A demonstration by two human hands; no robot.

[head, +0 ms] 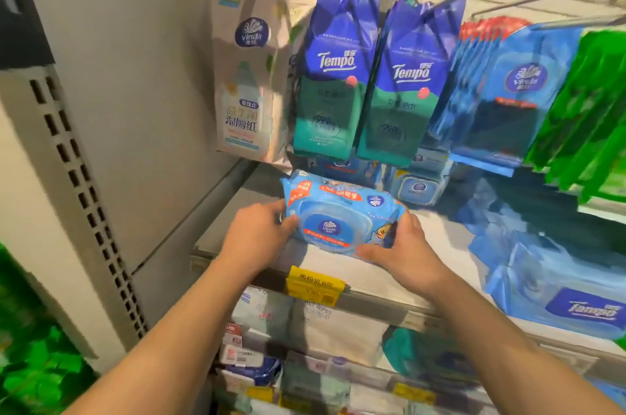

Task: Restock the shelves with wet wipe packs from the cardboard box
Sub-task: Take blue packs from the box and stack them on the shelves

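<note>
Now both bare forearms reach forward and up from the bottom of the view, meeting at a light blue wet wipe pack (342,216) that lies flat on the white shelf (389,282), near its front edge. The left hand (259,230) grips the pack's left end, thumb curled over the top beside the oval lid and the fingers hidden behind the wrapper. The right hand (403,246) holds the right end, thumb stretched along the pack's near edge, fingers wrapped round the far side and mostly out of sight.

Above the pack, two blue and green Tempo packs (369,75) hang from hooks, with a pale Vinda pack (245,75) hanging to their left and a row of blue Vinda packs (504,92) to their right. Green packs (589,116) at the right edge are cut off and blurred. More blue packs stand at the back of the shelf, partly hidden behind the hanging ones. A yellow price tag (315,284) is clipped to the shelf's front rail; its print is too smeared to read. Lower shelves hold pale packs, hard to make out.
</note>
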